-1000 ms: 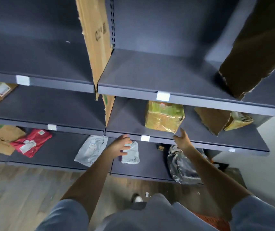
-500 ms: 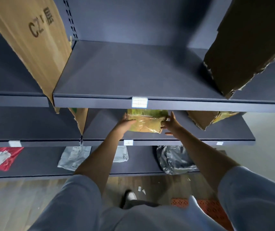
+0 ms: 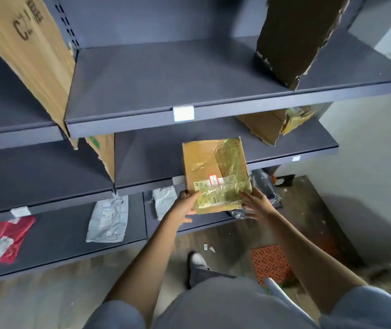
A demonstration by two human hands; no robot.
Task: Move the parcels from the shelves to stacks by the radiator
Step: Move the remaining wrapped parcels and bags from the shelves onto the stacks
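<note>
Taped cardboard parcel (image 3: 216, 174) up in the air in front of the middle shelf (image 3: 147, 160) | left hand (image 3: 186, 206) grips its lower left corner | right hand (image 3: 258, 205) spread under its lower right edge | grey mailers (image 3: 108, 219) lie on the bottom shelf

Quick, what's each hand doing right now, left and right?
Left hand: grips the near left corner of the taped cardboard parcel, thumb on top.
Right hand: fingers spread at the parcel's near right corner; real grip cannot be told.
</note>
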